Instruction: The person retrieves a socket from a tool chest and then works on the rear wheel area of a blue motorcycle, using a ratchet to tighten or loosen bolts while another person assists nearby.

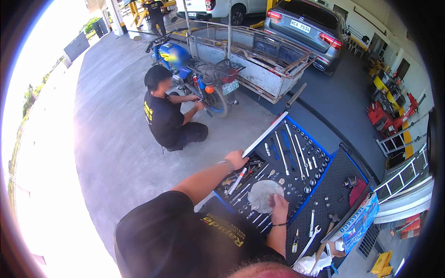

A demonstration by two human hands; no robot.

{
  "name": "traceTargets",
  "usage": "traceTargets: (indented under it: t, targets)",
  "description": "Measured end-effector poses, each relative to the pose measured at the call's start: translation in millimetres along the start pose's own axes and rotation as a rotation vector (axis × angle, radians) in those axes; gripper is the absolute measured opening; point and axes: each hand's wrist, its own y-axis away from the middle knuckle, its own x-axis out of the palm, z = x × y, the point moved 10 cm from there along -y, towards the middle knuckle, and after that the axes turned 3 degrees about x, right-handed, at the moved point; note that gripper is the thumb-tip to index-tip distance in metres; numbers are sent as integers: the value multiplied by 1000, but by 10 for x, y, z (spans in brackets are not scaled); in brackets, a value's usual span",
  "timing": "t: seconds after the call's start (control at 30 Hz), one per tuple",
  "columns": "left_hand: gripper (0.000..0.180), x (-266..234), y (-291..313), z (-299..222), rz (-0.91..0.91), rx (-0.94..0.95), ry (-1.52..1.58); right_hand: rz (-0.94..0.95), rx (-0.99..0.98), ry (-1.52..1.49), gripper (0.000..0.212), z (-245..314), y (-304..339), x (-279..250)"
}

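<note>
My left hand point(236, 160) is closed on the silver front edge point(264, 134) of an open tool drawer. In my right hand point(278, 204), just above the drawer, is a pale, round, cloth-like piece point(263, 193), pinched near its right side. It hides part of the tools below. Inside the black-lined drawer point(273, 162) lie sockets point(307, 189), long extension bars point(282, 153), blue-handled tools point(288, 150) and a compartment of loose small tools point(252, 167). A white tube-like item point(237, 180) rests among them.
The cart's dark perforated top point(333, 185) bears a combination wrench point(311, 238), a hammer point(331, 222) and a blue box point(359, 222). A co-worker point(169, 111) crouches by a blue motorcycle point(174, 55) with a metal sidecar point(259, 74). Behind stands a grey car point(303, 32).
</note>
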Motion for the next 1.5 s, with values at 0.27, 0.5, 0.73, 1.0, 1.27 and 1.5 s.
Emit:
traceTargets:
  t: [0.27, 0.5, 0.73, 1.0, 1.27, 1.5]
  targets:
    - [52, 15, 39, 4, -14, -13, -15, 230, -235, 192, 23, 524, -583, 452]
    - [52, -160, 533, 77, 1, -56, 9, 82, -252, 279, 17, 72, -847, 407]
    - [50, -290, 602, 32, -51, -8, -40, 5, -154, -47, 22, 33, -692, 431]
    - [50, -233, 624, 62, -57, -46, -33, 27, -142, -287, 20, 100, -557, 279]
    - [45, -176, 632, 73, -32, -59, -50, 63, -125, -309, 18, -56, -567, 277]
    - [42, -182, 690, 46, -50, -61, -55, 62, 1, -267, 22, -253, -534, 348]
